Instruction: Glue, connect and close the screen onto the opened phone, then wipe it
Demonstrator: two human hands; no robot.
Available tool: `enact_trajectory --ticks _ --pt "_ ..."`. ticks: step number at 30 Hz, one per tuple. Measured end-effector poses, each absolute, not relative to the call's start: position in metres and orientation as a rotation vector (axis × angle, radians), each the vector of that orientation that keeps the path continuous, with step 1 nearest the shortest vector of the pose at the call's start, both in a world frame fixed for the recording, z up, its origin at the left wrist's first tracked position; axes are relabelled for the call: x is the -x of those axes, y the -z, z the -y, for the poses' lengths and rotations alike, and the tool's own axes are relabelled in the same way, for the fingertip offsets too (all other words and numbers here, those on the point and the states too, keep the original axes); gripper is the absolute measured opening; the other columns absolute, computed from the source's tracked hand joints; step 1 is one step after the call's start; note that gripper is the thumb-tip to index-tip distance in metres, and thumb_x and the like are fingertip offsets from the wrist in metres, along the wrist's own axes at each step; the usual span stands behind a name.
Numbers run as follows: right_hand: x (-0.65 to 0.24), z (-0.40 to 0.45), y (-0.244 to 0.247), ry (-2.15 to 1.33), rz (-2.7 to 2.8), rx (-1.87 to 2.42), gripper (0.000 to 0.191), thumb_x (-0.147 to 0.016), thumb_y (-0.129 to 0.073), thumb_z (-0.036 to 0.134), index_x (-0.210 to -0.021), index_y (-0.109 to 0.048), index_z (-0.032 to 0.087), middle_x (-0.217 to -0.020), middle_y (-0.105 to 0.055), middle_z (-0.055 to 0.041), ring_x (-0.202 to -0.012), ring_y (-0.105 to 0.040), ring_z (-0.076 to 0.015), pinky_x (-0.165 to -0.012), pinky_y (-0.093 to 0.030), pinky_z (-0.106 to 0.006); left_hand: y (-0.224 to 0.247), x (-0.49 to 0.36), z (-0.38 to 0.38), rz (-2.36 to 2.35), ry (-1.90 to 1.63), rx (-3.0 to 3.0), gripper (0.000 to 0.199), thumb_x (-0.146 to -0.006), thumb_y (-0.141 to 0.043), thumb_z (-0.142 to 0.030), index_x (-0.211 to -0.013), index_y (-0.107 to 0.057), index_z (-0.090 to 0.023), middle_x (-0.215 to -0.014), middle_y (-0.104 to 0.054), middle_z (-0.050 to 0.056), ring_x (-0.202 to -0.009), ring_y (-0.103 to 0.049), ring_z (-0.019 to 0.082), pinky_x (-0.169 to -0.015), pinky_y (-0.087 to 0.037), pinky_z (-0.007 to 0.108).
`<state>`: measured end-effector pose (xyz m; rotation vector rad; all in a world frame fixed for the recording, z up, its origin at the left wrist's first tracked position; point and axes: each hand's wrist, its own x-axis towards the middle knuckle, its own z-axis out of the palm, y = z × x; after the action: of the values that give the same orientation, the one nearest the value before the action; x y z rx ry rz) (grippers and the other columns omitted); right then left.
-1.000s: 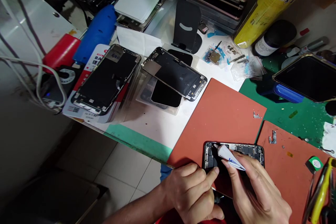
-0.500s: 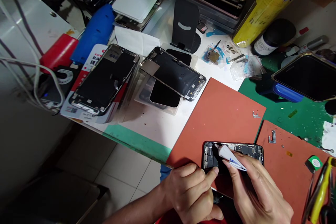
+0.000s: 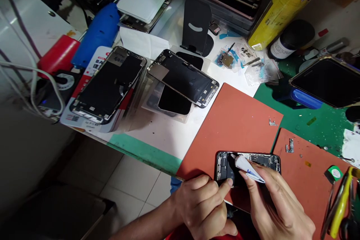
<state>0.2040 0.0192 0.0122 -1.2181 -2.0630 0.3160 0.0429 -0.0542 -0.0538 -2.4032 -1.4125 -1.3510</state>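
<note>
Right hand (image 3: 281, 200) is pinching a white tube (image 3: 246, 166) | left hand (image 3: 204, 204) is curling loosely, forefinger touching opened phone (image 3: 223, 165), grip unclear | light, steady squeezing is looking wisest

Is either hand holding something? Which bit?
The right hand pinches a white tube by its wide body, behind the narrow tip; for the left hand, I can't tell.

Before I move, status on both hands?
Right hand pinching white tube over opened phone. Left hand, index fingertip at phone's edge. Hands partly block view of the phone.
</note>
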Motion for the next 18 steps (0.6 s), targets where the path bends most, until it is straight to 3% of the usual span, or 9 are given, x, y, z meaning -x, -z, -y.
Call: enact_trajectory --ticks 6,11,18 --pt "-0.2074 -0.0204 -0.0099 -0.305 2.12 1.16 0.029 -0.09 -0.08 -0.001 -0.115 -0.077 0.014 -0.1 -0.081 -0.004 -0.087 -0.078 -0.0163 -0.084 -0.063 -0.031 0.0522 -0.0432 0.0526 1.417 1.357 2.365 0.06 -0.106 -0.055 -0.055 -0.056 -0.052 -0.022 -0.1 -0.086 0.018 -0.061 -0.056 0.017 -0.054 -0.033 0.034" --pt "-0.2099 -0.0202 -0.0091 -0.284 2.117 1.184 0.038 -0.089 -0.082 0.001 -0.122 -0.076 0.019 -0.099 -0.082 -0.0015 -0.085 -0.079 -0.018 -0.081 -0.064 -0.032 0.0531 -0.0438 0.0523 1.415 1.37 2.375 0.059 -0.108 -0.054 -0.048 -0.055 -0.049 -0.022 -0.099 -0.085 0.018 -0.061 -0.054 0.016 -0.056 -0.034 0.033" --pt "-0.2096 -0.0192 -0.0093 -0.303 2.11 1.183 0.047 -0.088 -0.081 -0.002 -0.129 -0.075 0.02 -0.099 -0.082 -0.0017 -0.085 -0.079 -0.0185 -0.079 -0.065 -0.033 0.0517 -0.0435 0.0531 1.427 1.361 2.365 0.061 -0.107 -0.056 -0.052 -0.054 -0.051 -0.021 -0.098 -0.085 0.018 -0.064 -0.057 0.016 -0.058 -0.037 0.033"
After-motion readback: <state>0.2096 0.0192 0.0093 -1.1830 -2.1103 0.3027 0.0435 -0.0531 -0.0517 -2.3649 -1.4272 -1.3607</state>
